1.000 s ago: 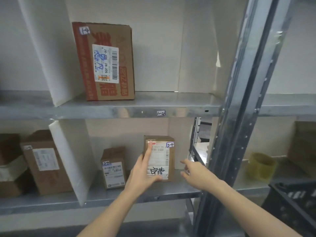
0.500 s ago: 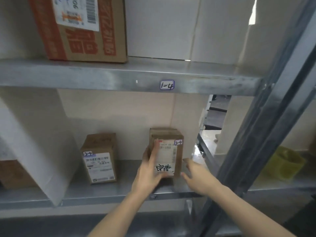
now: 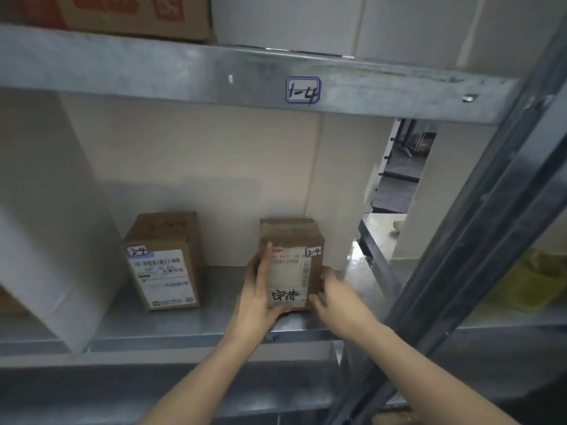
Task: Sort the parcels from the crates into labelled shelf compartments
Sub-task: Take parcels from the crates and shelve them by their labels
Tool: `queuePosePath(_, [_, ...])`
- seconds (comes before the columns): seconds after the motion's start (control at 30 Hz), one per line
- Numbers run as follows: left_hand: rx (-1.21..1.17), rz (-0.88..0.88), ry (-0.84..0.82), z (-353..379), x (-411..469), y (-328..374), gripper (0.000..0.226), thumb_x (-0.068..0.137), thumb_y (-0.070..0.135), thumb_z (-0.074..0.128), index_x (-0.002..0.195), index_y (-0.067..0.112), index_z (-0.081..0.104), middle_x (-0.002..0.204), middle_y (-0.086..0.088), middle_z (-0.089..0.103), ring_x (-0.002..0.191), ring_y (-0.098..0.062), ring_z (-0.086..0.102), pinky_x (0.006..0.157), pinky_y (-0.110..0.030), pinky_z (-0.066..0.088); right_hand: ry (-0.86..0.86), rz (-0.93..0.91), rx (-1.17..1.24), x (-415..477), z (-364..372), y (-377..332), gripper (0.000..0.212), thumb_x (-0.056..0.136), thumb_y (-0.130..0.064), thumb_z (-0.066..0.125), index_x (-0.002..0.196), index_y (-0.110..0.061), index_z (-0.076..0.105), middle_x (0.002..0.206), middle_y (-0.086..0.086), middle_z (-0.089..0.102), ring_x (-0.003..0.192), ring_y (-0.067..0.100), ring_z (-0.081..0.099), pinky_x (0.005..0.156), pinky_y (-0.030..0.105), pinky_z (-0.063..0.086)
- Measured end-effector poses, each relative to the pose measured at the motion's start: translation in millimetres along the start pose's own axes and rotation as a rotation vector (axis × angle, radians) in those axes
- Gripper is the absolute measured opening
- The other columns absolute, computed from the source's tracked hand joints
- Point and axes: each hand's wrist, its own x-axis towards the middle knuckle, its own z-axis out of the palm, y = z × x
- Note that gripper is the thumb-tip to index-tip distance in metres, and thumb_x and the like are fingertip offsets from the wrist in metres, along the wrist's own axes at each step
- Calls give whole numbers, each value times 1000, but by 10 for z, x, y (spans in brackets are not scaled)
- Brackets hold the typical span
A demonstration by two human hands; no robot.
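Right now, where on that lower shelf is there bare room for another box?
The widest bare patch of shelf lies between the left parcel and the held parcel. A narrow strip runs before the left parcel. Around the held parcel it is crowded: left hand and right hand grip it, beside the upright post.

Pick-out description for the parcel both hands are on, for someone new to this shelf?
Find the metal beam tagged 1-4 and look at the shelf below it. Two brown parcels tagged 2-4 stand there. Take the right parcel, held between the left hand and right hand: its white label carries big black handwriting, while the left parcel has a printed one.
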Motion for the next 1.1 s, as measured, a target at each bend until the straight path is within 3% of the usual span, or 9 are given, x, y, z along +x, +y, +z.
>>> queuePosePath(0.23, [81,-8,-63,-89,-68,38,138,73,10,83,128,72,-28,155,-8,27,127,-33,51,100,-43,46,-11,-6,14,-18,31,47,46,93,-15,52,134,-17,31,126,13,60,115,32,58,97,44,48])
queuePosePath(0.43, [185,-93,-102,-434,-57,211,131,71,37,83,134,63,-29,162,-6,9,140,-30,38,105,-42,42,14,42,-40,-205,-209,-4,41,97,-11,45,137,-7,35,125,16,57,114,31,57,95,37,47])
queuePosePath(0.57, [287,-32,-3,-823,43,529,87,86,54,57,156,31,10,156,-10,27,134,-32,45,97,-47,49,42,43,-63,-455,-564,-208,47,96,-5,42,142,-6,34,127,16,55,113,31,56,95,36,46])
queuePosePath(0.7, [319,18,69,-1101,292,818,48,88,22,68,133,11,55,119,-21,58,108,-43,59,87,-53,49,75,-24,-108,-787,-976,-456,50,91,-2,46,140,-4,33,130,21,50,117,38,51,92,41,43])
queuePosePath(0.8, [319,68,43,-1211,476,957,23,87,16,72,108,12,64,93,-18,63,88,-45,63,74,-54,48,122,-101,-171,-1103,-1317,-648,63,88,-4,51,147,-9,27,138,23,46,123,40,46,101,48,38])
queuePosePath(0.87, [200,104,-46,-1186,646,938,15,88,41,65,99,31,63,86,-7,62,78,-35,65,69,-50,51,170,-126,-191,-1353,-1535,-738,64,89,-6,52,148,-10,27,135,24,49,119,41,49,96,46,41])
queuePosePath(0.93, [117,187,-110,-1134,744,1077,15,84,54,55,96,46,59,85,3,62,75,-12,65,72,-37,53,229,-113,-199,-1634,-1729,-765,59,92,-10,49,148,-13,30,130,23,53,113,42,53,89,46,45])
queuePosePath(1.0, [56,294,-160,-1116,676,1625,16,88,34,68,93,46,58,88,1,66,77,0,62,69,-26,50,302,-62,-199,-1961,-1928,-743,53,96,-16,45,147,-18,32,129,19,57,113,40,54,90,47,48])
queuePosePath(1.1, [65,416,-277,-952,492,2541,38,88,28,69,124,25,59,123,-11,63,107,-19,63,93,-37,48,408,40,-176,-2598,-2243,-561,52,98,-24,46,148,-23,29,128,14,59,109,35,58,90,46,51])
